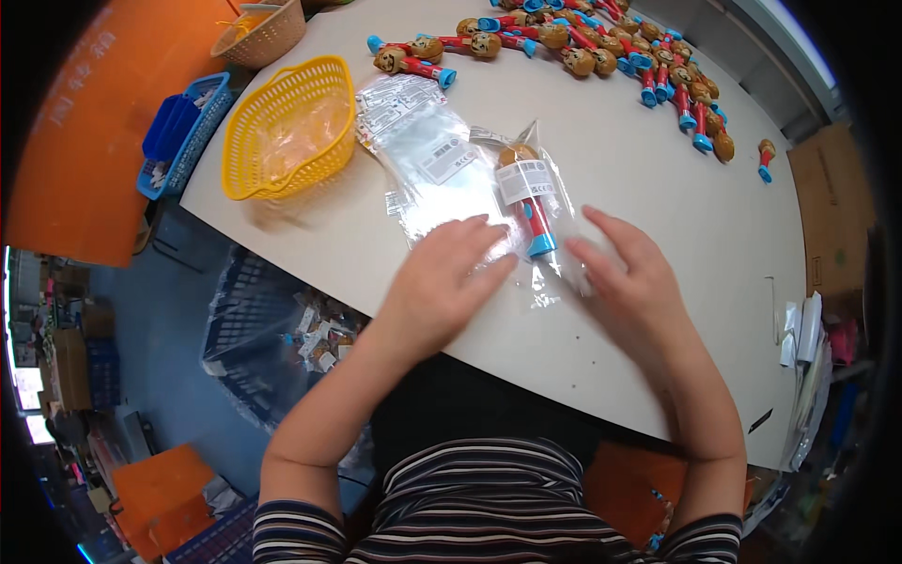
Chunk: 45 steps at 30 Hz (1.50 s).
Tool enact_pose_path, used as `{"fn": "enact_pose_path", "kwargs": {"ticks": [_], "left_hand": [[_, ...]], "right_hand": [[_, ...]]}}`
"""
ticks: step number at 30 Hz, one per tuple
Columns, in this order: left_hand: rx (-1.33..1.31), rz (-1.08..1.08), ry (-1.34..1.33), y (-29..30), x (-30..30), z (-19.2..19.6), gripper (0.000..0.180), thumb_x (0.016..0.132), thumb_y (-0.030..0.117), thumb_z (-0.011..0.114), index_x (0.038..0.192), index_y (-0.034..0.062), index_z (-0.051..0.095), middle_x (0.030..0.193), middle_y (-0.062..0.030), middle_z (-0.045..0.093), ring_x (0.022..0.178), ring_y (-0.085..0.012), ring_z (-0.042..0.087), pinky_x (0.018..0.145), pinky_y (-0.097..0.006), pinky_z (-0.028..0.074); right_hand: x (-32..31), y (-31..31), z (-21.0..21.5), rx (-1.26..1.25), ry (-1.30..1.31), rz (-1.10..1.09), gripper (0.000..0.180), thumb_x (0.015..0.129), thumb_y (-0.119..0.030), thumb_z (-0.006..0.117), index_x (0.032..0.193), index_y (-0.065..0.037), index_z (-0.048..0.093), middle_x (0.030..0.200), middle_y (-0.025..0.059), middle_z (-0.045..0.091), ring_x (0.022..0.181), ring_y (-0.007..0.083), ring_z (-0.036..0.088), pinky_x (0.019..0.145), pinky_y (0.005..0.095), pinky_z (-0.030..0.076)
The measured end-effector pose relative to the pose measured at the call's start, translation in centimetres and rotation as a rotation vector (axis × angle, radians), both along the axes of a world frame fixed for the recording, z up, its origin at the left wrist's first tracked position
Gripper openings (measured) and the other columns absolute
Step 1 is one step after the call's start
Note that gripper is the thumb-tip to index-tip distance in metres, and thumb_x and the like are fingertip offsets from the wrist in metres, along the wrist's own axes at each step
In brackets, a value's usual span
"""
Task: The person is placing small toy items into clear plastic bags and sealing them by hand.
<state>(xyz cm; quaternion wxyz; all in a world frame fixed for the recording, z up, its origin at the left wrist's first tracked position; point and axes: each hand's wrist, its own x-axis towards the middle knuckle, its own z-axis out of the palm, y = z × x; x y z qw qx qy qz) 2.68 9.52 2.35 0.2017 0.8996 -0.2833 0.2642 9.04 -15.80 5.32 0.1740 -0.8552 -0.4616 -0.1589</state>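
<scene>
On the tabletop (695,348), a brown-headed, red-and-blue figurine (538,223) lies inside a clear plastic bag (562,209). The left hand (445,280), fingers parted, is at the near end of stacked packaging bags (440,183); the right hand (634,274), loosely spread, is beside the figurine, contact unclear.

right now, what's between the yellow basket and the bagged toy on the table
In the head view, a spread of flat plastic bags lies between the yellow basket and the bagged toy.
</scene>
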Motion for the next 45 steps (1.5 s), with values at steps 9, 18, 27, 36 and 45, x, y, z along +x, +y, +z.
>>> {"fn": "enact_pose_path", "kwargs": {"ticks": [9, 18, 27, 36, 45], "left_hand": [[-0.097, -0.081, -0.019, -2.2, 0.9, -3.7, 0.044, 0.073, 0.007, 0.075, 0.115, 0.0062, 0.064, 0.116, -0.0166, 0.061, 0.101, -0.0317, 0.063, 0.083, -0.04, 0.052], [-0.107, -0.07, 0.115, -3.7, 1.5, -3.2, 0.033, 0.077, 0.006, 0.063, 0.11, 0.0084, 0.065, 0.076, -0.0073, 0.054, 0.066, -0.0241, 0.057, 0.057, -0.037, 0.046], [-0.103, -0.071, 0.087, -4.3, 0.1, -3.1, 0.031, 0.076, 0.007, 0.065, 0.108, 0.0097, 0.065, 0.072, -0.0062, 0.049, 0.061, -0.0225, 0.057, 0.052, -0.035, 0.046], [-0.528, 0.002, 0.238, -3.9, -0.6, -2.9, 0.016, 0.082, 0.001, 0.068, 0.097, 0.0049, 0.064, 0.094, -0.0076, 0.057, 0.063, -0.0176, 0.056, 0.056, -0.029, 0.047], [-0.712, 0.087, 0.699, -3.6, -1.6, -1.9, 0.01, 0.088, 0.006, 0.064, 0.09, -0.0003, 0.057, 0.092, -0.0089, 0.056, 0.061, -0.0133, 0.05, 0.057, -0.025, 0.041]], "right_hand": [[1.2, -0.8, -3.6, 0.218, 0.181, 0.173, 0.029, 0.073, 0.007, 0.067, 0.099, -0.005, 0.067, 0.12, 0.0137, 0.063, 0.109, 0.0325, 0.059, 0.089, 0.0386, 0.051], [1.3, -1.3, -3.4, 0.299, 0.293, 0.159, 0.022, 0.078, 0.007, 0.066, 0.098, -0.003, 0.067, 0.12, 0.0132, 0.063, 0.11, 0.0309, 0.058, 0.091, 0.0366, 0.049], [1.0, -1.6, -3.1, 0.379, 0.355, 0.104, 0.016, 0.085, 0.005, 0.064, 0.099, -0.001, 0.068, 0.119, 0.0131, 0.063, 0.11, 0.0286, 0.058, 0.09, 0.0351, 0.049], [1.2, -3.2, -3.4, 0.334, 0.398, 0.081, 0.013, 0.086, 0.003, 0.064, 0.097, -0.002, 0.069, 0.121, 0.0125, 0.063, 0.112, 0.0277, 0.057, 0.091, 0.0345, 0.048], [0.4, -2.0, -2.8, 0.312, 0.827, -0.072, 0.017, 0.095, -0.011, 0.055, 0.083, -0.001, 0.062, 0.126, 0.0129, 0.054, 0.11, 0.0223, 0.052, 0.095, 0.0332, 0.043]]}}
